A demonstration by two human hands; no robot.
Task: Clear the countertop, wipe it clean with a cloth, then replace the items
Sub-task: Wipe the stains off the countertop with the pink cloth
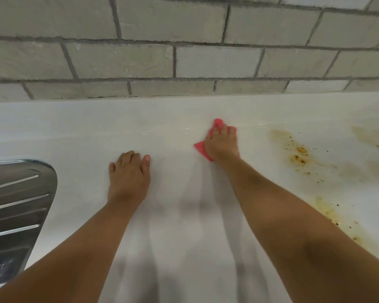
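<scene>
Our right hand [222, 145] presses the cloth [200, 149] onto the desk [173, 119], fingers curled over its bunched pink folds. Our left hand [129, 173] lies flat nearby, fingers straight. Brown stains [300, 153] spread to the right; a steel drainer [15, 193] sits far left, tiles [140, 57] behind

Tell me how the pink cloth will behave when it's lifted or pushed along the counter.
Probably floppy: the pink cloth bunches and folds under the right hand, so it would likely droop when lifted. Likely light, looking thin at its exposed corner. It should probably slide easily on the glossy countertop, perhaps dragging over the brown stains.
</scene>
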